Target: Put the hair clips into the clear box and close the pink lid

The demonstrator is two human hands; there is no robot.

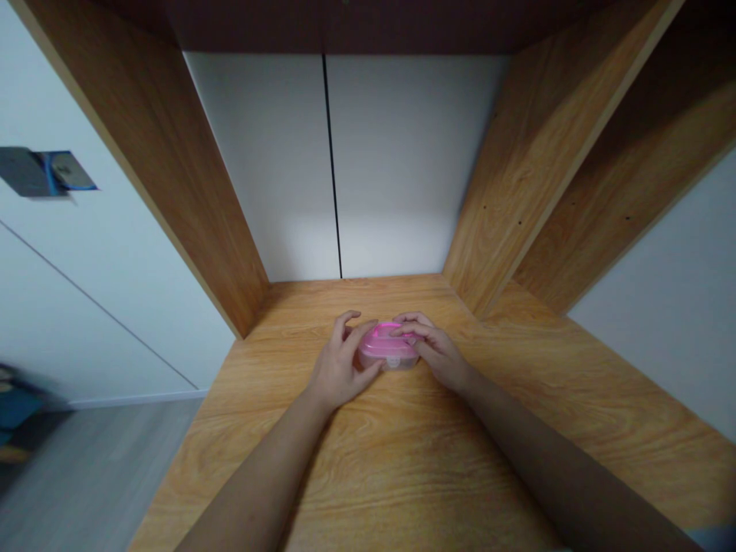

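- The left hand [339, 366] sits just left of lower centre, curled around the left end of a pink plastic food container [388, 346], with its fingers [350, 322] arched over the far side and touching the lid.
- The right hand [435, 354] grips the right end, its fingers [409, 330] lying across the top of the pink lid; both hands are closed on the container.
- The container lies flat at centre on the wooden surface [368, 468], its pale translucent base showing below the lid.
- Both forearms [258, 483] reach up from the bottom edge of the frame, resting over the surface or just above it; which, cannot be told.
- Behind the container, open wood runs to the white back panel [276, 161], which has a black seam [332, 161] running down it.
- A wooden side panel [178, 184] rises at upper left and another [534, 153] at upper right, both well apart from the hands.
- The surface's left edge slants toward the lower left, with a grey floor [92, 475] beyond it.
- To the right, the surface widens toward the lower right corner, leaving more room on that side.
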